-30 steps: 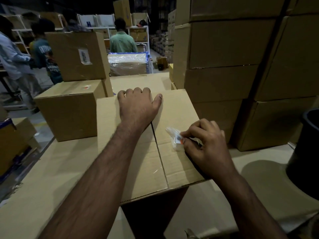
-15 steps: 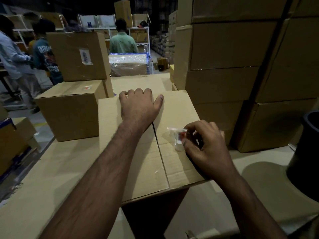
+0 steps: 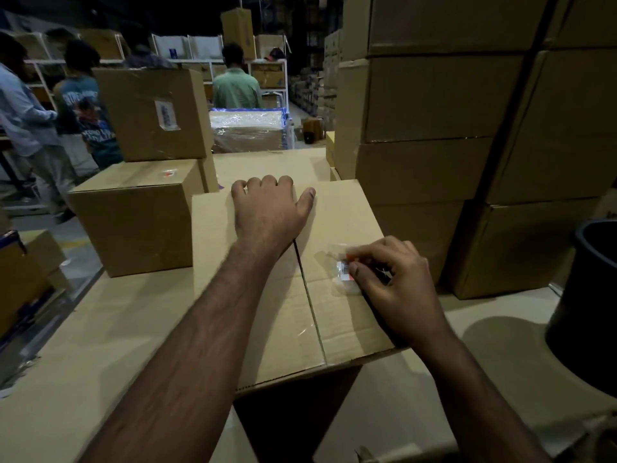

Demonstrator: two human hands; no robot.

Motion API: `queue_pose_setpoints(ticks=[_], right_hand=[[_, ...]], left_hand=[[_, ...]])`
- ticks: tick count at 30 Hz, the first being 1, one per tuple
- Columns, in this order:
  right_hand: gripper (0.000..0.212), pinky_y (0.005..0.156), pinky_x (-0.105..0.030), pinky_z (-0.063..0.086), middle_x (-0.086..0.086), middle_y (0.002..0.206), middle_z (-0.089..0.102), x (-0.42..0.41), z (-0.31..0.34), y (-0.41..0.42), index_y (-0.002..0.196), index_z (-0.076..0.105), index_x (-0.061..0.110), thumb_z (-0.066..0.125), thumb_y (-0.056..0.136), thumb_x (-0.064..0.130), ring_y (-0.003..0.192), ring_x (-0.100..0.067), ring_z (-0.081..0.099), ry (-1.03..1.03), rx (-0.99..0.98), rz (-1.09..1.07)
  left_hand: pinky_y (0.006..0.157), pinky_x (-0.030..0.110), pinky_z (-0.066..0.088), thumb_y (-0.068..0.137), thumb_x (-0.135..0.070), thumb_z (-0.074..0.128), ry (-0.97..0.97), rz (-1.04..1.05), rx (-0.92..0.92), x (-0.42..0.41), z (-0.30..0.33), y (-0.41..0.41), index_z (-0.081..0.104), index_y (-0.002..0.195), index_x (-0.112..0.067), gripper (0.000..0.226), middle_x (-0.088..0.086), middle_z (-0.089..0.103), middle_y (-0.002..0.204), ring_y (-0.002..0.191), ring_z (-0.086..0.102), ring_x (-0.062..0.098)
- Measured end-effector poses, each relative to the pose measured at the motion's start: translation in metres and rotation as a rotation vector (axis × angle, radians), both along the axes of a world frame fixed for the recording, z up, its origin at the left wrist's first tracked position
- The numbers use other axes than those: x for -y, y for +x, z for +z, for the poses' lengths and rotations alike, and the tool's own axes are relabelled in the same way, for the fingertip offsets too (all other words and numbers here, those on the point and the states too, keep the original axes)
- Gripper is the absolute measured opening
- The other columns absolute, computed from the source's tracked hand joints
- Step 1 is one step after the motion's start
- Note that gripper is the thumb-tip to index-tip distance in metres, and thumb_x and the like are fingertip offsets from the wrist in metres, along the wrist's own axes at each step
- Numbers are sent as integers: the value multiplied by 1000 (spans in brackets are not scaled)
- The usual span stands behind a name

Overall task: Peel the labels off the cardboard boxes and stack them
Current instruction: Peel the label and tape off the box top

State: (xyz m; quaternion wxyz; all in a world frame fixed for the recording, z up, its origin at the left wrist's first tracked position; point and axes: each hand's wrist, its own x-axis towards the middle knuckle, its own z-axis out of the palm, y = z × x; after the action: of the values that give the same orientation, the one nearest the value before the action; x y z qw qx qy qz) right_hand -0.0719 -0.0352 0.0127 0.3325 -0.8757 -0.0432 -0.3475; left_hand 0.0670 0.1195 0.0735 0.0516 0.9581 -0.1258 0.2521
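The box [image 3: 267,295] in front of me is plain light brown cardboard. The label [image 3: 344,274] on it is white with an orange-red part, under clear shiny film. The bin [image 3: 591,295] at my right is black. The counter [image 3: 83,345] is pale beige.

Label [image 3: 344,274] partly hidden under the right hand [image 3: 394,282] (print blurred, unreadable), black bin [image 3: 591,295] right of the label cut off by the frame edge, left hand [image 3: 270,212] fingertips curled over the box [image 3: 253,322] far edge.
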Motion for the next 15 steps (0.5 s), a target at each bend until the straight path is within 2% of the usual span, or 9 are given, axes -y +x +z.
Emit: queue_pose_setpoints(ticks=[4,8,11,15], right_hand=[[15,77,-32,31,20,89,57,0,-3,-2,98,74,33,67,88,26,92,-6,48,-81,35,-14],[15,80,-16,26,20,89,54,0,-4,-5,96,75,29,66,85,23,91,-3,45,-119,50,12],[22,80,-18,28,19,88,55,0,-3,-8,93,75,30,55,83,31,90,-2,46,-107,54,44],[19,79,-22,30,17,86,56,2,-4,-13,88,74,30,59,78,24,89,-2,48,-84,64,89]], left_hand=[[106,47,29,100,-56,27,-11,2,-1,0,1,-1,58,130,-16,59,12,63,127,121,53,32],[107,48,29,100,-57,26,-12,3,0,1,1,-3,57,132,-16,60,12,62,129,122,52,31],[106,48,29,100,-57,26,-9,6,17,1,1,-4,58,130,-15,61,12,63,127,120,54,31],[105,48,30,100,-58,26,6,12,25,2,0,-7,59,130,-15,61,12,63,126,118,55,31]])
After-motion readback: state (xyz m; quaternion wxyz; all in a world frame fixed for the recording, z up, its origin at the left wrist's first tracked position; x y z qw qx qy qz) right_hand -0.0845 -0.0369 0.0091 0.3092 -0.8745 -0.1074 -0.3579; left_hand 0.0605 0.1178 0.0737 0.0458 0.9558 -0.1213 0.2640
